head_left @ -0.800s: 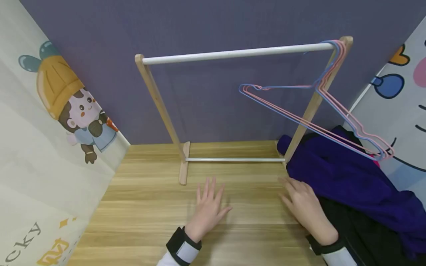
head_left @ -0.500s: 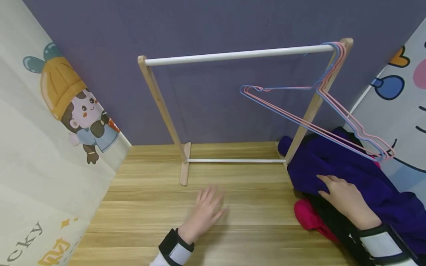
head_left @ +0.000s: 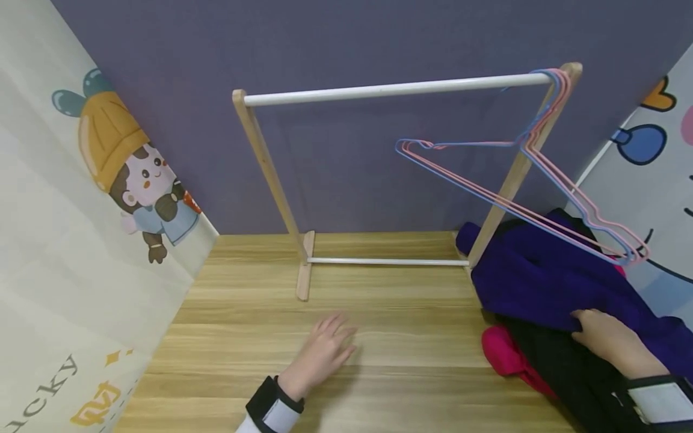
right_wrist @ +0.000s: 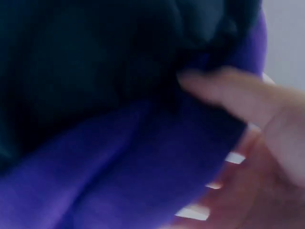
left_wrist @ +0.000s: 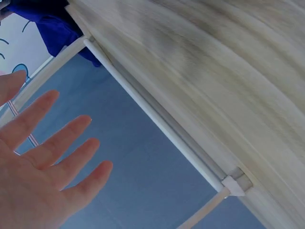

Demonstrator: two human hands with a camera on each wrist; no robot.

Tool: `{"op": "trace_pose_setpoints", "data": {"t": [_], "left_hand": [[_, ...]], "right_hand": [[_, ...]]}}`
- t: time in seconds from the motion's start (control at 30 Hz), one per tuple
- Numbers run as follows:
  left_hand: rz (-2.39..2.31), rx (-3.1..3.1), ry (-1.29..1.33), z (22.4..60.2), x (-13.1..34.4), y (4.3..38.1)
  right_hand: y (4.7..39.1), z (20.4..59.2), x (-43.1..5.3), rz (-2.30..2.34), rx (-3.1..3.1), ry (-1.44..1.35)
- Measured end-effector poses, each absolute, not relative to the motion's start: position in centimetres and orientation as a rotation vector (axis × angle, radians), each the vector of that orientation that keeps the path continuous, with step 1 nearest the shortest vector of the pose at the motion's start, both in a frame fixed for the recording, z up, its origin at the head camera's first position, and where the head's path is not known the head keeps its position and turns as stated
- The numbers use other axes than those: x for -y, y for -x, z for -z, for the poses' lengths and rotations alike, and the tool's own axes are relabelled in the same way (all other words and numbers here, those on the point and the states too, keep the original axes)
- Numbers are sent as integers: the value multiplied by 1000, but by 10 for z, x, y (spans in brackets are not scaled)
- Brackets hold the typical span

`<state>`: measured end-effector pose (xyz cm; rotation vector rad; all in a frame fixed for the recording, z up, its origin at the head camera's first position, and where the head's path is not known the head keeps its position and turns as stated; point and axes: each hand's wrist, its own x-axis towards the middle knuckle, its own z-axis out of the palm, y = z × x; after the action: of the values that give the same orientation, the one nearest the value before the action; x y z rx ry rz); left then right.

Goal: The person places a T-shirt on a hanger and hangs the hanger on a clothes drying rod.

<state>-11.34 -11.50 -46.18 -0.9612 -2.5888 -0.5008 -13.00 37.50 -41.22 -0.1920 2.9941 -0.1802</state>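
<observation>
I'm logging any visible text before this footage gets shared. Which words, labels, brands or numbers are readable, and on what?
"ucky", grey letters on the white wall at the head view's left; the "u" is partly cut off by the picture's edge.
Yellow mark beside it: perhaps a stylised character, not readable.
No other writing can be made out.

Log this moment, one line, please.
left hand: holding nothing, over table | right hand: touching purple cloth, grip unclear | hangers: on top rail, right end
</observation>
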Motion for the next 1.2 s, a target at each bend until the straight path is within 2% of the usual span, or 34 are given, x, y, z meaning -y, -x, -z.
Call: {"op": "trace_pose_setpoints", "data": {"t": [0.47, 1.2], "left_hand": [[557, 2639, 1005, 461, 123, 113], [573, 2637, 1234, 437, 115, 126]], "right_hand": [[132, 389, -360, 266, -3346, 520], [154, 281, -298, 164, -3435, 883]]}}
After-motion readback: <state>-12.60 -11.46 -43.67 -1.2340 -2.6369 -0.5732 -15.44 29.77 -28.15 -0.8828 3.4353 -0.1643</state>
